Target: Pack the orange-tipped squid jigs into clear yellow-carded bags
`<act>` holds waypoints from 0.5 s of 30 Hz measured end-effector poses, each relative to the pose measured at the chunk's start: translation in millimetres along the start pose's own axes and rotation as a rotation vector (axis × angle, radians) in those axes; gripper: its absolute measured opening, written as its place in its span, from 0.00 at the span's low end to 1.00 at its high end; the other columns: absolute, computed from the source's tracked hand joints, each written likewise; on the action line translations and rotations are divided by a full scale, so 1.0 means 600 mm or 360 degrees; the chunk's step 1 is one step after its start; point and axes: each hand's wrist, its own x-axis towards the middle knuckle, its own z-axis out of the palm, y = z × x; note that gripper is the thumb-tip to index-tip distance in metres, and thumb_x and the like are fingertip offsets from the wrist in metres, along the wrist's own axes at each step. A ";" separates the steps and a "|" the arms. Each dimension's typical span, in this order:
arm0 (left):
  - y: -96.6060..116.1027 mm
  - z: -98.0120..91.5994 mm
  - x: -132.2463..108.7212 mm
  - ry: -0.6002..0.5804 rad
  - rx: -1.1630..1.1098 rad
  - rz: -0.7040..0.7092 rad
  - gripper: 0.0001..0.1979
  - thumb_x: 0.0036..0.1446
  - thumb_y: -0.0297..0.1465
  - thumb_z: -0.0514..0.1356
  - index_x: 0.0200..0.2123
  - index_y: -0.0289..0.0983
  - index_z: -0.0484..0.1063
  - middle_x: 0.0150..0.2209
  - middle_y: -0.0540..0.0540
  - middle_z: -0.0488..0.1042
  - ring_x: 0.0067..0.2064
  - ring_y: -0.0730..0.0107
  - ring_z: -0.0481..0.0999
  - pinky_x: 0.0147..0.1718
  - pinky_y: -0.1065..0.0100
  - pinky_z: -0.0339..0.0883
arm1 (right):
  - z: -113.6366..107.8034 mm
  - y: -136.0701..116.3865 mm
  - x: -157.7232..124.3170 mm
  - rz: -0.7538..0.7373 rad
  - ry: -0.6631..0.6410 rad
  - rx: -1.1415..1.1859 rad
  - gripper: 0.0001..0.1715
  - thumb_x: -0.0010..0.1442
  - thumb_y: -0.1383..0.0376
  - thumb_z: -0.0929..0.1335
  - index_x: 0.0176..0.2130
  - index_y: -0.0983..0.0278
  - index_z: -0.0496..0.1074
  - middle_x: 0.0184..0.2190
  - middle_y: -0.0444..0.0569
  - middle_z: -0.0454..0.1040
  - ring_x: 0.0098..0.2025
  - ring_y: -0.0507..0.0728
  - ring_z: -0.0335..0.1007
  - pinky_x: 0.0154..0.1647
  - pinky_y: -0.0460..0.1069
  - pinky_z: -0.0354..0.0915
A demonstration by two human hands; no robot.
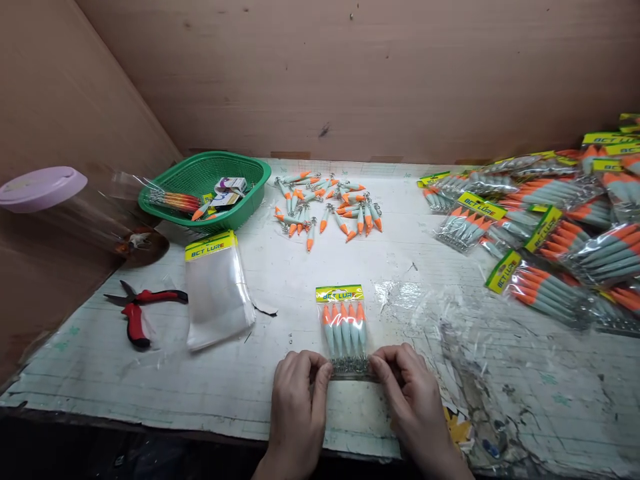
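Note:
A clear bag of fishing lures (344,330) lies on the table in front of me, its yellow and green header pointing away. Inside, several pale blue lures with orange tips sit side by side, their metal hooks bunched at the near end. My left hand (300,393) pinches the near left corner of this bag between thumb and fingers. At the near right corner, my right hand (410,393) has a similar pinch. Beyond the bag, loose lures (327,207) are scattered in a group. A stack of unfilled header bags (217,290) lies to the left.
Red-handled pliers (137,313) rest at the left, near a clear jar with a pink lid (43,187). Behind the bag stack stands a green basket (210,160) holding packets. Filled lure packs (545,220) are heaped at the right. A wooden panel (350,87) closes off the back.

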 end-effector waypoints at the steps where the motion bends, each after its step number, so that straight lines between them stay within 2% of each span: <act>1: 0.003 0.005 0.001 0.0054 0.0032 -0.0007 0.08 0.61 0.30 0.52 0.29 0.40 0.63 0.27 0.49 0.69 0.31 0.65 0.69 0.30 0.64 0.63 | 0.002 -0.002 0.001 0.0049 0.0008 0.0000 0.15 0.64 0.58 0.61 0.29 0.61 0.68 0.27 0.46 0.68 0.31 0.55 0.64 0.32 0.49 0.60; 5: 0.018 0.025 0.010 0.0254 0.0264 -0.0011 0.10 0.58 0.27 0.52 0.25 0.41 0.58 0.22 0.50 0.65 0.27 0.65 0.66 0.27 0.63 0.60 | 0.008 -0.017 0.009 0.0223 0.0038 -0.0029 0.15 0.61 0.56 0.63 0.27 0.61 0.67 0.26 0.47 0.69 0.29 0.56 0.64 0.29 0.49 0.60; 8: 0.027 0.033 0.023 0.0283 0.0493 -0.0072 0.13 0.54 0.25 0.53 0.21 0.42 0.54 0.19 0.52 0.62 0.24 0.65 0.65 0.25 0.64 0.57 | 0.013 -0.030 0.020 0.0295 0.0028 -0.0113 0.16 0.58 0.57 0.64 0.23 0.61 0.62 0.20 0.44 0.65 0.24 0.54 0.61 0.26 0.49 0.57; 10: 0.031 0.030 0.033 0.0229 0.0611 -0.0114 0.12 0.53 0.25 0.53 0.20 0.41 0.56 0.21 0.50 0.62 0.24 0.66 0.65 0.24 0.66 0.55 | 0.015 -0.034 0.029 0.0260 0.0046 -0.0213 0.16 0.58 0.58 0.63 0.22 0.60 0.59 0.19 0.43 0.63 0.24 0.54 0.60 0.26 0.49 0.56; 13: 0.033 0.012 0.047 0.0050 0.0639 -0.0232 0.10 0.54 0.27 0.53 0.21 0.40 0.61 0.26 0.48 0.66 0.24 0.68 0.68 0.21 0.68 0.53 | 0.014 -0.028 0.040 0.0149 0.0255 -0.0312 0.08 0.56 0.59 0.63 0.29 0.61 0.63 0.28 0.47 0.65 0.30 0.57 0.63 0.30 0.51 0.60; 15: 0.033 0.000 0.052 -0.0044 0.0564 -0.0345 0.05 0.54 0.26 0.53 0.27 0.39 0.65 0.29 0.47 0.70 0.25 0.67 0.71 0.21 0.69 0.54 | 0.015 -0.020 0.042 0.0073 0.0370 -0.0301 0.06 0.58 0.61 0.62 0.32 0.62 0.64 0.32 0.50 0.65 0.33 0.58 0.64 0.33 0.52 0.62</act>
